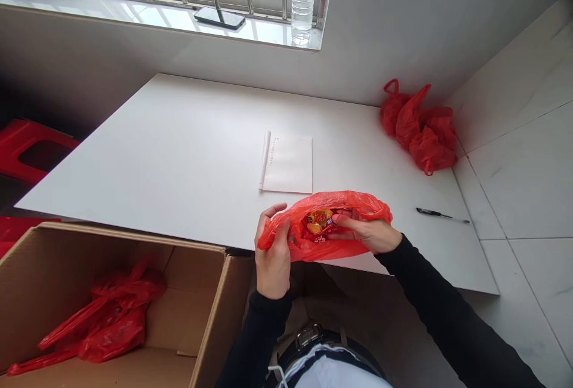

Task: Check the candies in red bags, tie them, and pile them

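Observation:
A red plastic bag (pixel 340 249) is spread between my hands above the table's front edge, its mouth facing up. My left hand (pixel 274 256) grips the bag's left rim, thumb inside and fingers outside. My right hand (pixel 364 230) reaches into the mouth at the right side, with its fingertips beside the contents and partly hidden by the plastic. Inside lie several small red and yellow wrapped packets (pixel 317 219). Whether the right fingers pinch a packet or only hold the bag, I cannot make out. An open notebook (pixel 289 164) lies just beyond the bag.
The white table (pixel 179 155) carries a pen (pixel 441 215) at right and knotted red bags (pixel 423 131) in the back corner. At lower left, a cardboard box (pixel 210 316) holds a red bag (pixel 116 316). A phone (pixel 219 18) and bottle (pixel 303 3) rest on the windowsill.

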Demonstrator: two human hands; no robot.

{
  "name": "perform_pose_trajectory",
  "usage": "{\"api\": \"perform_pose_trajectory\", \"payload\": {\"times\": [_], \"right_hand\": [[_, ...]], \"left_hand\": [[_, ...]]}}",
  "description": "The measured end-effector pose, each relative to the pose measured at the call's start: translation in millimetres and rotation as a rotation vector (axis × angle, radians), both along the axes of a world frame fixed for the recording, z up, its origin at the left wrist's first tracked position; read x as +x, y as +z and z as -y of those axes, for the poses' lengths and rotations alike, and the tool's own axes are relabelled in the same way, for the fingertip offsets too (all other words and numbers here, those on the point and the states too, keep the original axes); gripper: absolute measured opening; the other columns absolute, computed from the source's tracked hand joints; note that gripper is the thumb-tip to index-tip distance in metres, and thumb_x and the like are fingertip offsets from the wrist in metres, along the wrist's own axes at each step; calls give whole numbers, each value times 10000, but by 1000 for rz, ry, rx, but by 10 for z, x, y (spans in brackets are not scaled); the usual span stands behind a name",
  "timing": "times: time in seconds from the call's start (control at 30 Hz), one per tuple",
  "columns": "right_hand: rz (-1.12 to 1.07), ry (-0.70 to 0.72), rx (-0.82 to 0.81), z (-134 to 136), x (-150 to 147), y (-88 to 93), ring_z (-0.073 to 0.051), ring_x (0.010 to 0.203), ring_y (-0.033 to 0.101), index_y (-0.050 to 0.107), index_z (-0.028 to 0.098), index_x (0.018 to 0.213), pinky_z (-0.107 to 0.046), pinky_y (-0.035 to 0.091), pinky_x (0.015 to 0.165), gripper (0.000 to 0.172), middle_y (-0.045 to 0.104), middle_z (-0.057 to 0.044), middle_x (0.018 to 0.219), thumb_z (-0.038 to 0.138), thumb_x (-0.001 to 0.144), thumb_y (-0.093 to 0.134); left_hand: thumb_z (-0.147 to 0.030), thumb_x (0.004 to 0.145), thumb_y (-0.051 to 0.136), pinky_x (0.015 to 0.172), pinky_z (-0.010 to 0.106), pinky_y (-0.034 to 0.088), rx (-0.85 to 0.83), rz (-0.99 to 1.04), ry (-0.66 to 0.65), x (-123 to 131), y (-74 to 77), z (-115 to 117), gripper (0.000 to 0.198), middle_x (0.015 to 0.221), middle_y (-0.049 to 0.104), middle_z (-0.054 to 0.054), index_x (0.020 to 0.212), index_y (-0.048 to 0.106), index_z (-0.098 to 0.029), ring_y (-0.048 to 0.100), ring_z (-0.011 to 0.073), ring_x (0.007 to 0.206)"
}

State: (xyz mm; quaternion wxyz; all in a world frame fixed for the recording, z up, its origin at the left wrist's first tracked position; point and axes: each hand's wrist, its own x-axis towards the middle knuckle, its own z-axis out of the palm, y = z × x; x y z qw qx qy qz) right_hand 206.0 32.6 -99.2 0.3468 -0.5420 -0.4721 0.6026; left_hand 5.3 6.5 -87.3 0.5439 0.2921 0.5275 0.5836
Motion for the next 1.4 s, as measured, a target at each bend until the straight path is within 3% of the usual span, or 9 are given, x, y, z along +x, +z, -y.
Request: {"api": "perform_pose_trajectory", "payload": {"times": [0.1, 0.2, 0.47, 0.83, 0.93, 1.03, 1.1, 1.27, 1.4], "right_hand": [[-300, -27, -187, 72, -3, 51, -316, 1203, 643, 688, 223, 1144, -489, 602, 975, 482, 684, -84, 1252, 419, 737, 857], [-414, -65, -267, 117, 10, 77, -314, 1222, 637, 696, 217, 1133, -492, 569, 1039, 495, 696, -74, 1239, 310, 692, 899], [-402, -43, -287, 129, 55, 19, -300, 1228, 633, 681, 232, 1225, -496, 531, 1087, 588, 692, -65, 1234, 320, 689, 907], [-300, -74, -232, 80, 3, -167, -300, 1233, 636, 630, 216, 1229, -492, 566, 1051, 530, 638, -103, 1344, 373, 764, 830], [-49, 5, -50, 103, -23, -176, -287, 1339, 559, 555, 252, 1364, -503, 497, 1124, 502, 584, -91, 1435, 382, 894, 677], [609, 120, 259, 154, 26, -146, -298, 1382, 511, 483, 228, 1464, -530, 393, 1190, 472, 574, -116, 1446, 337, 1007, 443], [933, 191, 357, 178, 79, -132, -344, 1359, 520, 465, 164, 1488, -550, 392, 1170, 503, 584, -168, 1419, 309, 1013, 381], [1066, 273, 373, 177, 124, -151, -396, 1222, 597, 501, 148, 1460, -544, 456, 1076, 562, 622, -193, 1336, 259, 910, 520], [1074, 245, 372, 177, 133, -140, -362, 1136, 636, 585, 167, 1342, -514, 486, 1030, 433, 685, -158, 1194, 281, 935, 489]], "left_hand": [[-419, 897, 689, 576, 248, 487, -23, 8, 39, 19, 2, -5, 340, 868, 668, 0, 1162, 620, -219, 596, 125, 612], [-413, 890, 694, 580, 257, 490, -37, 18, 40, 42, 26, -14, 325, 916, 681, 8, 1142, 624, -221, 611, 129, 619], [-418, 867, 704, 572, 249, 476, -45, 14, 85, 82, 106, -48, 384, 885, 659, 0, 1180, 601, -220, 601, 124, 608], [-401, 883, 699, 543, 215, 439, -5, 9, 45, 110, 114, -34, 325, 850, 643, -15, 1152, 639, -229, 534, 95, 580], [-419, 885, 696, 613, 232, 496, 29, 8, -18, 97, 118, -33, 274, 1037, 699, 35, 1069, 693, -216, 638, 143, 750], [-429, 902, 671, 760, 290, 554, 78, 10, -99, 68, 121, -26, 276, 1160, 714, 79, 1039, 735, -198, 686, 235, 987], [-420, 919, 653, 845, 324, 561, 109, 0, -142, 49, 115, -15, 285, 1170, 725, 86, 1065, 749, -194, 682, 266, 1066], [-360, 954, 620, 971, 348, 537, 165, -62, -229, 46, 80, 24, 298, 1229, 722, 71, 1185, 747, -220, 659, 270, 1157], [-351, 967, 610, 1003, 341, 523, 163, -73, -226, 41, 64, 45, 290, 1235, 721, 69, 1184, 751, -219, 646, 267, 1187]]}}
